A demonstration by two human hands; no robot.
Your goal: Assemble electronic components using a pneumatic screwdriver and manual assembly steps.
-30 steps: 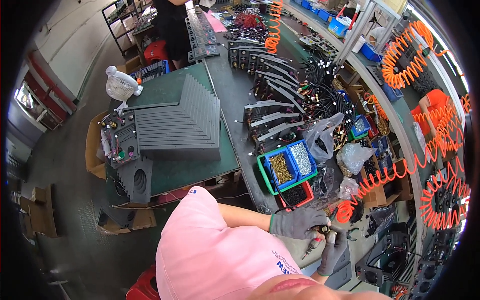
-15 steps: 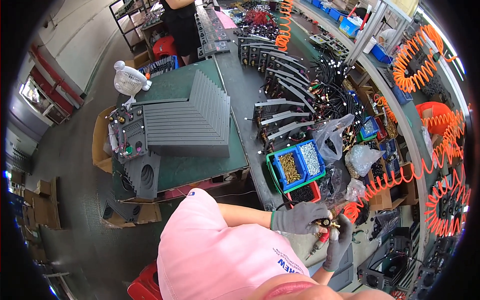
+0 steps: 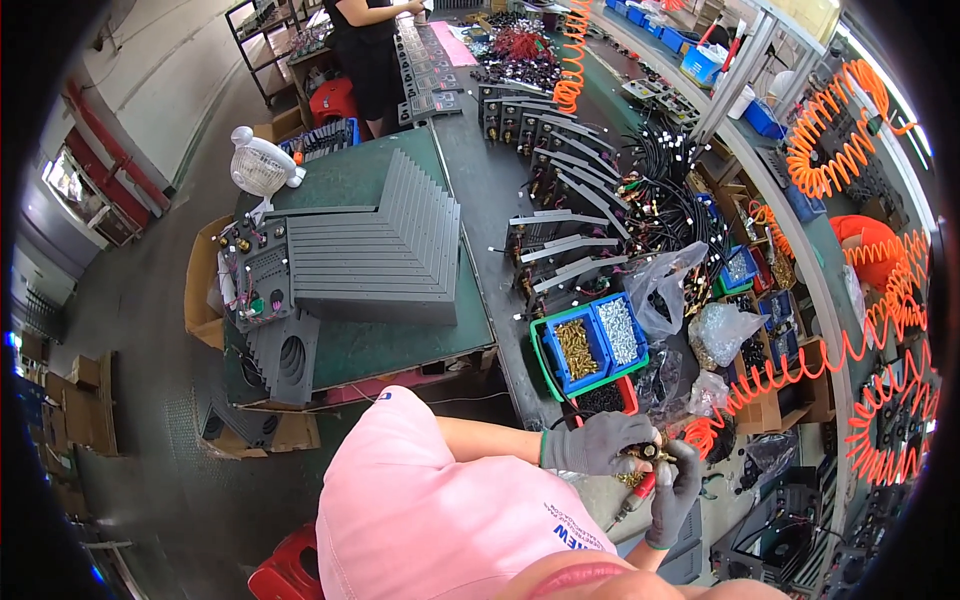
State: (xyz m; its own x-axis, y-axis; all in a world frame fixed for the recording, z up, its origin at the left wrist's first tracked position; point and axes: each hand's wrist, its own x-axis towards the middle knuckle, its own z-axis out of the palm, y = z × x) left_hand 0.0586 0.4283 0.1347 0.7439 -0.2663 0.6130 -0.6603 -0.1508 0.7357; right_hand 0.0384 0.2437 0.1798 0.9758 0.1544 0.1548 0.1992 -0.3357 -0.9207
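Grey panels (image 3: 385, 250) stacked stepwise on green table (image 3: 400, 350), white fan (image 3: 262, 165) at its far corner. Blue bins (image 3: 595, 345) of brass and silver screws in green tray (image 3: 540, 355). Orange coiled hoses (image 3: 850, 370) on right. Black cables (image 3: 670, 200) piled mid-bench. Person in black (image 3: 365, 40) at far end.

gloves (image 3: 598, 444): grey | bins (image 3: 596, 345): blue, green-rimmed | air hose (image 3: 800, 375): orange | shirt (image 3: 440, 520): pink | mat (image 3: 390, 345): dark green
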